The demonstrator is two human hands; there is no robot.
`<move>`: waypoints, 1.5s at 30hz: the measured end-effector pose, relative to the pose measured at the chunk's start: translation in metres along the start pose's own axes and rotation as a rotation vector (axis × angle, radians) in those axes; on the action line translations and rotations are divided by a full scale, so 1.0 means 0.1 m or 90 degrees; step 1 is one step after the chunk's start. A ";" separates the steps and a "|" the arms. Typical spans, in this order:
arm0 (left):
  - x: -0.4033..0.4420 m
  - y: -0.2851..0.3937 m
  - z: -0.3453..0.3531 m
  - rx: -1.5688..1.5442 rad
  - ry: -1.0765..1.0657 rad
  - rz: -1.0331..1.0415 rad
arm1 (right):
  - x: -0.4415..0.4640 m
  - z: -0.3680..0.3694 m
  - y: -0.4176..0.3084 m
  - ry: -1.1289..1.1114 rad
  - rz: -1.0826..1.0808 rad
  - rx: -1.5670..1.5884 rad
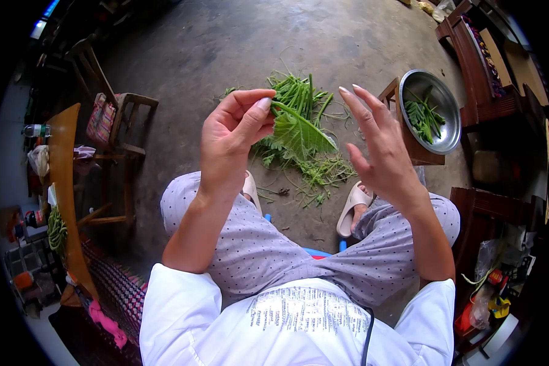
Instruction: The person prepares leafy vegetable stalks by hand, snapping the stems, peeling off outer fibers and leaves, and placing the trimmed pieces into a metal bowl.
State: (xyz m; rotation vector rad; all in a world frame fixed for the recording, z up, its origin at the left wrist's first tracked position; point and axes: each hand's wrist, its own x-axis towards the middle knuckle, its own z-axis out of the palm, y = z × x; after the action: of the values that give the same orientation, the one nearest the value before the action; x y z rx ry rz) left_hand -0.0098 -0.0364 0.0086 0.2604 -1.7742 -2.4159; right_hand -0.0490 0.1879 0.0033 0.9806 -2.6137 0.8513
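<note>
Between thumb and fingers, my left hand (pixel 241 125) pinches a green leaf (pixel 302 135) near its stem end. The broad leaf hangs to the right, in front of my chest. My right hand (pixel 375 131) is raised to the right of the leaf, its fingers apart and nothing in them. Behind and below the leaf, a pile of green stems and leaves (pixel 323 171) lies on the floor. Farther right, a metal basin (pixel 448 131) holds several cut green stems and leaves (pixel 424 114).
The basin rests on a wooden stool (pixel 424 157). A wooden chair (pixel 125 110) with a cushion stands at the left, near a wooden table edge (pixel 67 195). My feet in light slippers (pixel 346 216) flank the pile. Dark wooden furniture (pixel 470 61) lines the right.
</note>
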 end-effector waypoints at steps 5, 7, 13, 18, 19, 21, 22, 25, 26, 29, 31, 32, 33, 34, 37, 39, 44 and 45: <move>-0.01 -0.07 0.04 -0.018 -0.024 -0.024 | 0.06 0.03 -0.19 0.032 -0.079 0.118; -0.02 -0.09 0.06 -0.029 -0.064 -0.050 | 0.06 0.01 -0.17 0.034 -0.119 0.094; -0.02 -0.10 0.05 -0.060 -0.129 -0.115 | 0.06 0.07 -0.15 0.051 0.096 0.474; -0.04 -0.08 0.08 -0.054 -0.163 -0.132 | 0.05 0.08 -0.07 -0.013 0.312 0.803; -0.04 -0.08 0.08 -0.051 -0.172 -0.139 | 0.04 0.06 -0.01 -0.055 0.357 0.822; -0.04 -0.09 0.07 -0.064 -0.178 -0.154 | 0.07 0.01 -0.06 -0.052 0.422 0.881; -0.03 -0.09 0.07 -0.076 -0.184 -0.168 | 0.08 -0.01 -0.08 -0.048 0.486 0.940; -0.04 -0.09 0.06 -0.096 -0.193 -0.173 | 0.05 0.05 0.01 -0.082 0.464 1.002; -0.04 -0.10 0.06 -0.096 -0.194 -0.174 | 0.05 0.06 0.02 -0.081 0.464 1.002; -0.04 -0.09 0.06 -0.092 -0.198 -0.184 | 0.05 0.05 0.02 -0.089 0.460 1.037; -0.05 -0.05 0.09 -0.052 -0.193 -0.207 | 0.05 0.04 0.02 -0.100 0.455 1.058; -0.04 -0.04 0.10 -0.052 -0.194 -0.207 | 0.05 0.04 0.03 -0.099 0.455 1.058; -0.04 -0.04 0.10 0.010 -0.171 -0.179 | 0.04 0.05 0.03 -0.083 0.444 1.047; -0.03 -0.04 0.11 0.072 -0.148 -0.150 | 0.04 0.05 0.04 -0.066 0.433 1.036; -0.01 -0.13 0.01 0.215 -0.145 -0.069 | 0.06 0.01 0.00 -0.032 0.454 1.015; -0.02 -0.19 -0.05 0.352 -0.137 0.043 | 0.03 0.02 0.06 -0.040 0.456 0.994; -0.02 -0.09 0.09 0.459 -0.069 0.272 | 0.04 -0.02 0.02 -0.017 0.464 0.987; -0.04 -0.04 0.10 0.289 -0.136 0.129 | 0.04 -0.01 0.04 -0.024 0.461 0.980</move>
State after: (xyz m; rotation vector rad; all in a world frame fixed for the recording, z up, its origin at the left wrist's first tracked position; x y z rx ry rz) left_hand -0.0080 -0.0246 0.0082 -0.1357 -2.3028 -1.9428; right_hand -0.0543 0.1894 0.0039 0.0617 -1.8938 3.1432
